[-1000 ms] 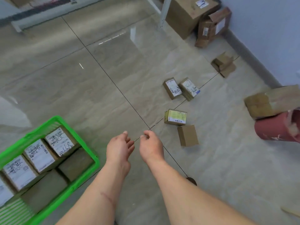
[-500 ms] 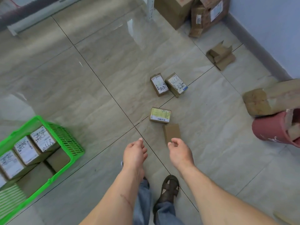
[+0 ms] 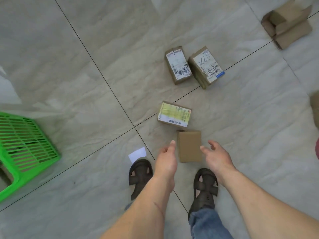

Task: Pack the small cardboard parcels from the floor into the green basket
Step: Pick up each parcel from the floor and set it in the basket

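Observation:
A plain brown parcel (image 3: 189, 145) lies on the floor just ahead of my feet. My left hand (image 3: 166, 160) hovers at its left side and my right hand (image 3: 216, 156) at its right, both with relaxed fingers, holding nothing and not touching it. Beyond it lies a parcel with a yellow label (image 3: 174, 114). Further off two parcels with white labels (image 3: 178, 64) (image 3: 205, 66) lie side by side. The green basket (image 3: 22, 149) stands at the left edge, only its mesh wall and rim in view.
An open empty cardboard box (image 3: 288, 23) lies at the top right. A white slip of paper (image 3: 137, 154) lies by my left sandal (image 3: 140, 176). A red object (image 3: 317, 149) and a brown one (image 3: 315, 107) show at the right edge. The floor is grey tile.
I have stepped closer and bent over the parcels. Both hands have spread apart to either side of the plain brown parcel. The basket has slid to the left edge of view.

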